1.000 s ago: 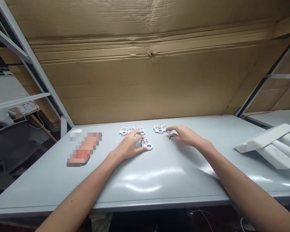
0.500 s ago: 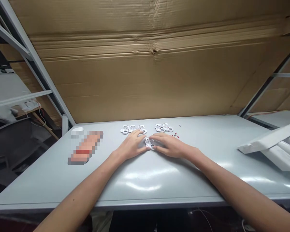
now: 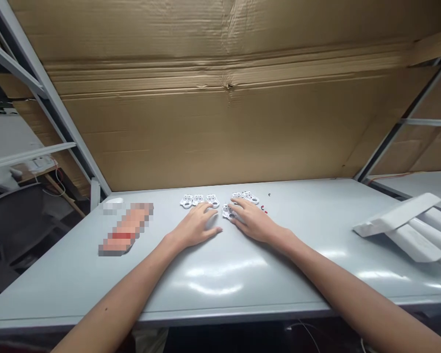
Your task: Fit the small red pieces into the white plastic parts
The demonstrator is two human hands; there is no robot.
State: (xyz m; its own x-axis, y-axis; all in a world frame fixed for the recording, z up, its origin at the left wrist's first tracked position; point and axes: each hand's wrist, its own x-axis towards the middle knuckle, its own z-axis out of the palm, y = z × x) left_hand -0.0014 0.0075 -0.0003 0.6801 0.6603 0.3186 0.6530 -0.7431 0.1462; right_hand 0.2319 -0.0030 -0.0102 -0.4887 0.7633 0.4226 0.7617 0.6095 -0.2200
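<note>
A small white plastic part with holes (image 3: 226, 212) lies on the table between my hands, at the fingertips of my right hand (image 3: 255, 220). The right thumb and fingers close around the part's right side and partly cover it. My left hand (image 3: 196, 225) is apart from that part, its thumb and fingers spread with nothing between them. Beyond the left fingertips, similar white parts (image 3: 186, 201) stand in a row, one of them (image 3: 212, 200) partly behind the fingers. Two more white parts (image 3: 250, 197) lie close together just beyond my right hand.
Small red and black pieces (image 3: 263, 209) lie right of my right hand, with a tiny dark piece (image 3: 269, 194) farther back. A blurred orange object (image 3: 127, 230) lies at left beside a white item (image 3: 113, 203). White foam-like blocks (image 3: 400, 220) sit at right. Cardboard (image 3: 220, 137) backs the table.
My left hand has let go of the white part and drawn back to the left. My right hand has moved the part slightly away from me, toward the other parts. The view has shifted slightly.
</note>
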